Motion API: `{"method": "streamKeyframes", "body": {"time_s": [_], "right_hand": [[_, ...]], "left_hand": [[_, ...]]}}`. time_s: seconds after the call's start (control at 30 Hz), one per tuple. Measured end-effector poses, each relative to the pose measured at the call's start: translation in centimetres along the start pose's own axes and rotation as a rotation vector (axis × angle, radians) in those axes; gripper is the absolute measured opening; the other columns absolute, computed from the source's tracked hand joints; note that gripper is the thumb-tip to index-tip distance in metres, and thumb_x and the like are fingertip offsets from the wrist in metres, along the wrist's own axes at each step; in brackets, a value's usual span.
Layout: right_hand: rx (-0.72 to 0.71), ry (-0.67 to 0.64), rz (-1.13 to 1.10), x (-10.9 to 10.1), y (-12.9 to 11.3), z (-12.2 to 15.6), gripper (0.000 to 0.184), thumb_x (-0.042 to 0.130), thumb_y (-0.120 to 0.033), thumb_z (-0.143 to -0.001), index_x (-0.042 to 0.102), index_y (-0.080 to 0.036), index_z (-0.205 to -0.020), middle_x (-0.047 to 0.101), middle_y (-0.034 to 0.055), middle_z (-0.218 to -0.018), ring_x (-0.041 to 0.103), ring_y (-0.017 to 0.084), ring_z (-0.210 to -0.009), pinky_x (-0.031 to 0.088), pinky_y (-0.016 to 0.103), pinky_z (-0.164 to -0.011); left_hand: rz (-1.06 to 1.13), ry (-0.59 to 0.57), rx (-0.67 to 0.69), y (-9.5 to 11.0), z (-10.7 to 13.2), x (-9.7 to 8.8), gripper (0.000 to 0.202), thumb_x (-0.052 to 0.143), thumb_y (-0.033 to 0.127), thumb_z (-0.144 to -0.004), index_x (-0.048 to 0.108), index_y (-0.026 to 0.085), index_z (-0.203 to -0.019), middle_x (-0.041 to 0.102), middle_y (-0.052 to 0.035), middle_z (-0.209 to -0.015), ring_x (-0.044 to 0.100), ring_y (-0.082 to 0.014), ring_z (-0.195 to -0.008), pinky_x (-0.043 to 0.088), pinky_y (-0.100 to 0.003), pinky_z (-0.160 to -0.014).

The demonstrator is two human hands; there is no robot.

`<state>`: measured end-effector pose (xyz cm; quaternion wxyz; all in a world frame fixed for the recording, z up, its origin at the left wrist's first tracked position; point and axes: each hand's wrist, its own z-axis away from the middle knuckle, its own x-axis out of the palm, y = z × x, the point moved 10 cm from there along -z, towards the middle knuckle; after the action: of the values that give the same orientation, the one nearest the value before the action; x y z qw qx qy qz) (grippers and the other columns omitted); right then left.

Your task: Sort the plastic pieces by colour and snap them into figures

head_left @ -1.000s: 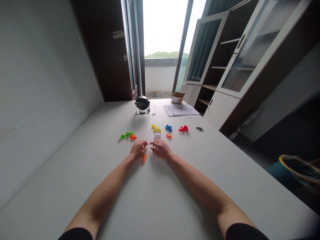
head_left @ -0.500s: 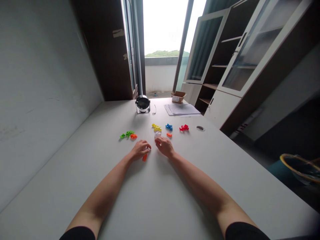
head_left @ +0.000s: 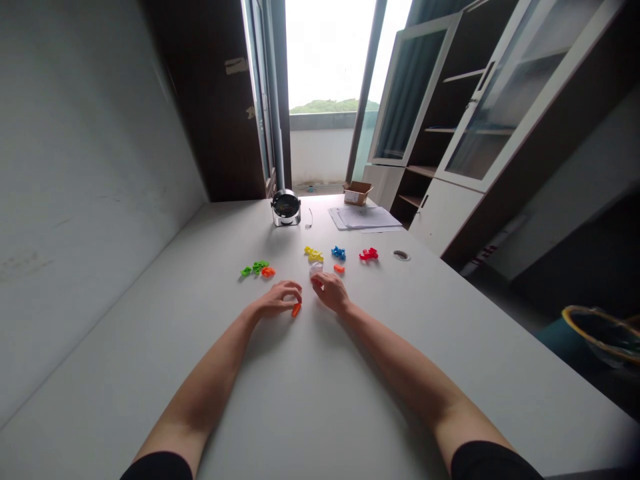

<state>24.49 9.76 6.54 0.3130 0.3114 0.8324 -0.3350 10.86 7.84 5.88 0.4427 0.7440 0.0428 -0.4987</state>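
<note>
My left hand (head_left: 277, 299) rests on the white table (head_left: 320, 407) with its fingers loosely curled. A small orange plastic piece (head_left: 297, 309) lies just beyond its fingertips, and the hand holds nothing. My right hand (head_left: 330, 293) is a short way to the right, its fingertips close to a white translucent piece (head_left: 316, 269). Farther forward lie a small orange piece (head_left: 339, 269), yellow pieces (head_left: 314, 254), blue pieces (head_left: 339, 253) and red pieces (head_left: 369, 254). Green pieces (head_left: 255, 268) and an orange piece (head_left: 269, 271) lie to the left.
A round metal desk fan (head_left: 286, 207) and a cardboard box (head_left: 357, 193) stand at the far edge, beside a stack of papers (head_left: 361, 217). A grommet hole (head_left: 401, 255) is set in the table. Glass-door cabinets (head_left: 480, 100) stand at the right.
The small orange piece has shifted forward and to the right, now lying at my left fingertips. My left hand has moved right, and my right hand has drawn closer to the white piece.
</note>
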Motion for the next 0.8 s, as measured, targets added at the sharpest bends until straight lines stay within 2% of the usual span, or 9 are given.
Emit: {"method": "streamKeyframes", "body": {"time_s": [0.13, 0.2, 0.43, 0.53, 0.6, 0.7, 0.8], "right_hand": [[0.001, 0.004, -0.004, 0.2, 0.2, 0.0, 0.011, 0.053, -0.018, -0.092, 0.062, -0.018, -0.085, 0.066, 0.0018, -0.08, 0.056, 0.015, -0.073, 0.035, 0.027, -0.073], [0.001, 0.005, -0.002, 0.3, 0.3, 0.0, 0.01, 0.054, -0.017, -0.091, 0.062, -0.019, -0.085, 0.066, 0.0009, -0.079, 0.056, 0.015, -0.072, 0.035, 0.026, -0.073], [0.004, 0.003, -0.001, 0.3, 0.5, 0.0, 0.01, 0.055, -0.017, -0.091, 0.062, -0.018, -0.085, 0.066, 0.0015, -0.08, 0.056, 0.015, -0.072, 0.035, 0.026, -0.073], [0.008, 0.003, 0.003, 0.3, 0.5, 0.0, 0.01, 0.054, -0.018, -0.091, 0.062, -0.019, -0.086, 0.066, 0.0013, -0.079, 0.056, 0.015, -0.072, 0.036, 0.026, -0.072], [0.008, 0.006, 0.007, 0.3, 0.6, 0.1, 0.01, 0.053, -0.018, -0.092, 0.062, -0.019, -0.086, 0.066, 0.0017, -0.08, 0.057, 0.015, -0.072, 0.036, 0.027, -0.073], [0.01, 0.007, 0.013, 0.4, 0.6, 0.1, 0.012, 0.052, -0.019, -0.092, 0.062, -0.019, -0.086, 0.067, 0.0024, -0.081, 0.057, 0.015, -0.072, 0.037, 0.027, -0.074], [0.016, 0.012, 0.018, 0.3, 0.7, 0.0, 0.012, 0.052, -0.019, -0.092, 0.062, -0.019, -0.085, 0.066, 0.0019, -0.079, 0.057, 0.015, -0.072, 0.037, 0.027, -0.073]], "left_hand": [[-0.041, 0.091, 0.002, -0.9, -0.4, 0.2, 0.032, 0.055, 0.011, -0.079, 0.075, 0.027, -0.099, 0.063, -0.0038, -0.125, 0.052, -0.0217, -0.121, 0.038, -0.034, -0.109], [-0.057, 0.101, 0.006, -1.2, -0.5, 0.3, 0.039, 0.053, 0.007, -0.078, 0.074, 0.028, -0.104, 0.063, -0.003, -0.125, 0.052, -0.0213, -0.121, 0.038, -0.035, -0.109], [-0.015, -0.05, 0.016, -0.9, -0.2, 1.1, 0.044, 0.055, 0.004, -0.073, 0.077, 0.033, -0.099, 0.057, 0.0012, -0.137, 0.04, -0.0242, -0.136, 0.03, -0.038, -0.114], [-0.007, -0.063, 0.003, -0.7, -0.1, 0.9, 0.041, 0.056, 0.005, -0.072, 0.077, 0.032, -0.094, 0.056, 0.0024, -0.139, 0.037, -0.0254, -0.138, 0.025, -0.04, -0.117], [0.008, -0.077, 0.005, -0.6, 0.0, 0.9, 0.042, 0.056, 0.005, -0.073, 0.077, 0.032, -0.096, 0.055, 0.0032, -0.14, 0.036, -0.0257, -0.14, 0.026, -0.041, -0.117], [0.061, -0.165, 0.034, -0.2, 0.0, 1.6, 0.043, 0.059, 0.006, -0.073, 0.077, 0.035, -0.099, 0.052, 0.0045, -0.144, 0.031, -0.029, -0.143, 0.03, -0.043, -0.116], [0.098, -0.228, 0.063, 0.3, 0.2, 2.0, 0.036, 0.067, 0.008, -0.072, 0.079, 0.035, -0.094, 0.051, 0.0045, -0.146, 0.025, -0.0331, -0.146, 0.029, -0.048, -0.116]]}}
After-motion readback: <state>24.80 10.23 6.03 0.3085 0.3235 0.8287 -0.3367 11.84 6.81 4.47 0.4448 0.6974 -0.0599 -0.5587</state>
